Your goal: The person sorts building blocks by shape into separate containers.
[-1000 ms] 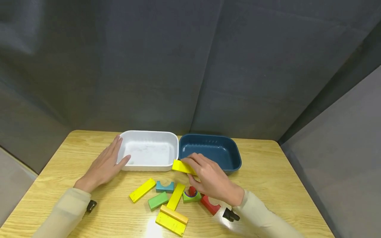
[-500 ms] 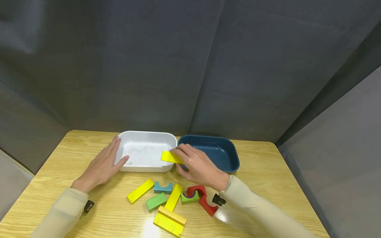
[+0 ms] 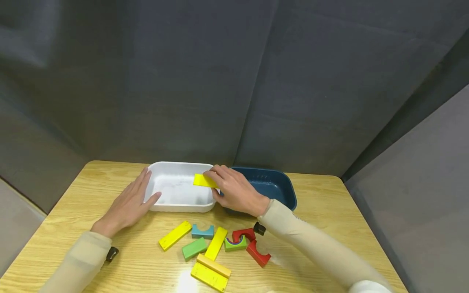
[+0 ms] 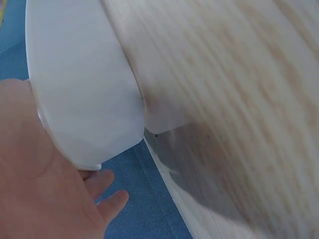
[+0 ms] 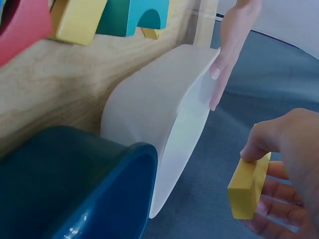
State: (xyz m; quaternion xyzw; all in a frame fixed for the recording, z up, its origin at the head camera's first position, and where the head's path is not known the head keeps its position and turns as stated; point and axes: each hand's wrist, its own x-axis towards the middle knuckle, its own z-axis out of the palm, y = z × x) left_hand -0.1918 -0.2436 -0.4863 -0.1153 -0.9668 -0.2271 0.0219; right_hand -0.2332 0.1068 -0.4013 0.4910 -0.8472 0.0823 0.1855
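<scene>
While pinching the yellow block (image 3: 203, 180) in the right hand (image 3: 236, 189), points its long axis leftward over the white box (image 3: 176, 191); rests left hand (image 3: 128, 199), thumb spread, against it.

A person's right hand (image 3: 236, 191) now holds a yellow block (image 3: 203, 180) over the right end of the white tray (image 3: 179, 208), having moved leftward and farther out from the near corners where the two trays meet. The block slants less than a second ago. The hand newly covers the blue tray's (image 3: 275, 189) left end, uncovering the red arch (image 3: 244, 232) it partly hid.
</scene>
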